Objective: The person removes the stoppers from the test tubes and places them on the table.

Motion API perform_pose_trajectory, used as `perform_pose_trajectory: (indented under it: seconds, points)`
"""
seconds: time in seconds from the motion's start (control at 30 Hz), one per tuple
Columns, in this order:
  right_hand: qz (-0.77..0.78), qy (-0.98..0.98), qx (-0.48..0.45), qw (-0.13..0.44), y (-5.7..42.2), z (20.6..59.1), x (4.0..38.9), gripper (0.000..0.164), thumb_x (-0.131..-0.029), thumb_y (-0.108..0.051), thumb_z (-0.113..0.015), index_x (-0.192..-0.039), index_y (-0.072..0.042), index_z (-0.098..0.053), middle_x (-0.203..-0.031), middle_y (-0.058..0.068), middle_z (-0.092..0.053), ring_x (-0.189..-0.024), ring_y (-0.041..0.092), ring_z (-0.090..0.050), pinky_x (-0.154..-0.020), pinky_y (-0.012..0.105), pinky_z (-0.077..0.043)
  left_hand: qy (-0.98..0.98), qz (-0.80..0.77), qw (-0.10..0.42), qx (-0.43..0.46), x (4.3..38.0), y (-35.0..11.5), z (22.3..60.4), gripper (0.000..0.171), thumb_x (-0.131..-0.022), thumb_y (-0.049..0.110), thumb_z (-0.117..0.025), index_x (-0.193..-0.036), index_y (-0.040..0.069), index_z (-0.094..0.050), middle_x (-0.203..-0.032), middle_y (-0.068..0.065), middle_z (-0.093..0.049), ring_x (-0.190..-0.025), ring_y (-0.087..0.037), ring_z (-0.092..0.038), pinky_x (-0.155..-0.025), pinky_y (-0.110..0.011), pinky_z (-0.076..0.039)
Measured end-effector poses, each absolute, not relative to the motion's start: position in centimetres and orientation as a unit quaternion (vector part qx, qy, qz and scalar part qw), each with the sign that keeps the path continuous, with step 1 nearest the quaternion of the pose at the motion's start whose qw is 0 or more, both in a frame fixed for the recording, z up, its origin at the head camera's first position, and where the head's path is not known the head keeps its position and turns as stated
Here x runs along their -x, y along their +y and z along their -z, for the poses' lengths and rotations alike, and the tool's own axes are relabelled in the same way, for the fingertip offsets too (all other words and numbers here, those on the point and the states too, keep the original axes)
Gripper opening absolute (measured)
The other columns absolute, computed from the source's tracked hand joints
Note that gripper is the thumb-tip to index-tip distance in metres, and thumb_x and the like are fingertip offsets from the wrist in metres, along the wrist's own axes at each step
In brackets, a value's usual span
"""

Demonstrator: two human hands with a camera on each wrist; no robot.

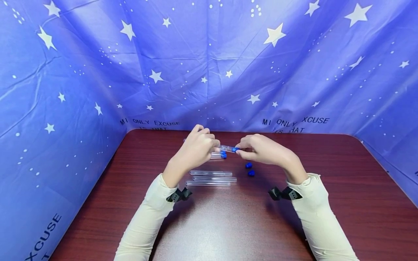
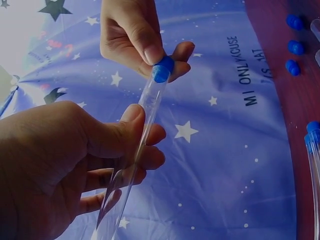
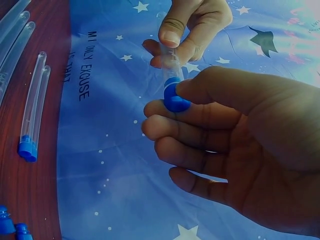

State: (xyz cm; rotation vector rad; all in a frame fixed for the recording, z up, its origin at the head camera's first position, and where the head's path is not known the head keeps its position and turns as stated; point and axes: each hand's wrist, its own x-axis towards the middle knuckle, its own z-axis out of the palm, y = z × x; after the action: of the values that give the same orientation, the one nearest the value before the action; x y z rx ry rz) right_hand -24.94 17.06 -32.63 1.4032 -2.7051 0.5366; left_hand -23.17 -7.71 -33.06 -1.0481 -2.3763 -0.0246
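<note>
My left hand (image 1: 200, 146) pinches a clear test tube (image 2: 142, 135) between thumb and fingers, above the far part of the table. The tube's mouth points toward my right hand (image 1: 265, 149). A blue cap (image 3: 175, 96) sits in that mouth, its narrower part inside the glass-clear wall. Thumb and index finger of the right hand pinch the cap, while its other fingers lie loosely bent below, as the right wrist view shows. In the left wrist view the tube slants, and its lower end runs out of the frame.
Several uncapped tubes (image 1: 212, 178) lie side by side on the dark red table (image 1: 326, 203). Behind them lie two capped tubes (image 3: 34, 112), partly covered by the left hand in the head view. Loose blue caps (image 2: 296, 47) rest nearby. A starry blue cloth (image 1: 209, 54) hangs around the table.
</note>
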Motion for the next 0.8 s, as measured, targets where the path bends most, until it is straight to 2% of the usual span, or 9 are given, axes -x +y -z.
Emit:
perform_pose_trajectory:
  seconds: [0.3,0.6,0.8]
  points:
    - [-0.169,-0.871,-0.46,0.039,16.97,32.7,24.86,0.014,-0.093,-0.01,-0.067,-0.08,-0.014,-0.067,-0.07,-0.008,-0.047,-0.068,0.017,-0.049,-0.065,0.027,-0.039,-0.885,0.006,0.253,0.39,23.18,-7.72,33.04,0.008,-0.088,0.013,-0.073,-0.082,0.018,-0.077,-0.073,0.005,-0.069,-0.077,-0.02,-0.058,-0.089,-0.038,-0.043]
    - [-0.155,-0.878,-0.45,0.044,16.82,32.65,24.89,0.014,-0.094,-0.012,-0.067,-0.08,-0.013,-0.067,-0.07,-0.007,-0.046,-0.068,0.011,-0.045,-0.066,0.027,-0.038,-0.889,-0.002,0.246,0.386,23.22,-7.72,33.01,0.013,-0.084,0.008,-0.071,-0.079,0.018,-0.076,-0.071,0.004,-0.069,-0.078,-0.021,-0.06,-0.09,-0.038,-0.043]
    - [-0.148,-0.881,-0.445,0.057,16.73,32.8,24.9,0.013,-0.093,-0.012,-0.068,-0.08,-0.013,-0.067,-0.069,-0.007,-0.046,-0.067,0.008,-0.043,-0.066,0.028,-0.038,-0.892,-0.001,0.242,0.381,23.18,-7.63,33.05,0.014,-0.09,0.017,-0.071,-0.078,0.017,-0.076,-0.07,0.004,-0.069,-0.077,-0.02,-0.061,-0.09,-0.037,-0.043]
